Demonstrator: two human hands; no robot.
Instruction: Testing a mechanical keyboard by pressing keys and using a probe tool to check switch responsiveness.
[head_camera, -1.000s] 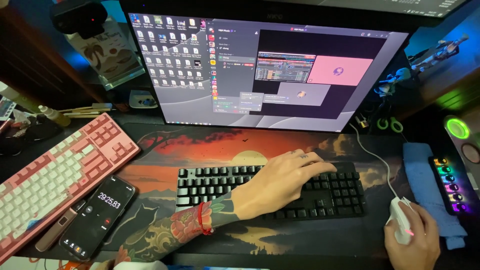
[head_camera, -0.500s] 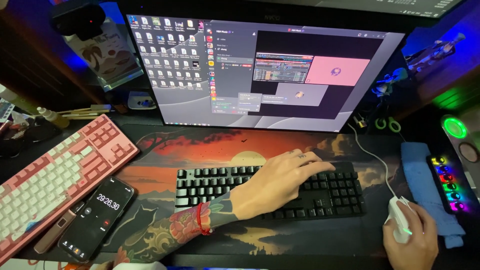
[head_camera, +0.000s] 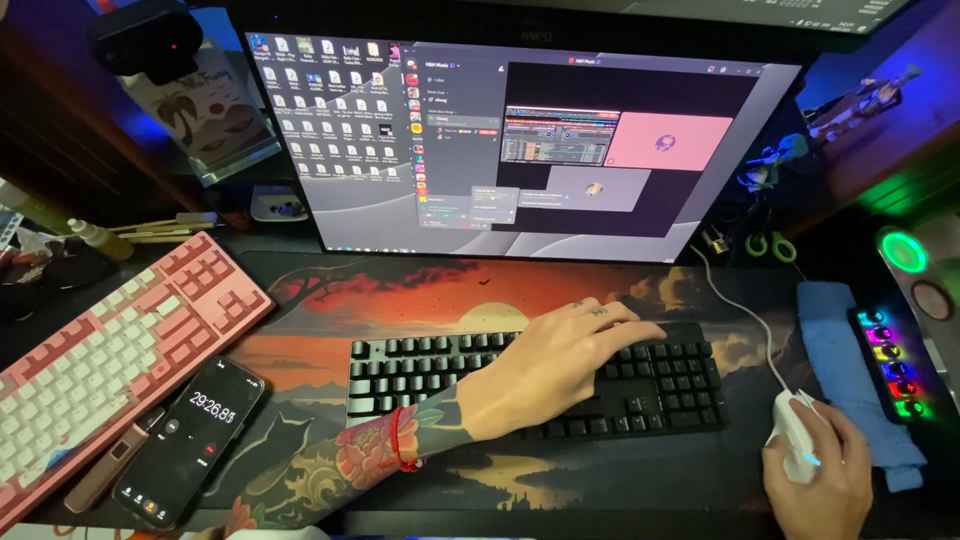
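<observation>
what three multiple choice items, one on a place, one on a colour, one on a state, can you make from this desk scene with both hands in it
1. Where does the left hand rest?
A. on the black keyboard
B. on the pink keyboard
C. on the phone

2. What colour is the mouse under the right hand?
A. red
B. white
C. green

3. What state is the phone beside the pink keyboard in?
A. face down
B. screen dark
C. screen lit, face up

Answers:
1 A, the left hand's fingers lie spread over the black keys, clear of the pink keyboard.
2 B, the mouse body showing above the right hand is white, with a white cord running off it.
3 C, the phone lies flat with its display glowing and large digits showing.
</observation>
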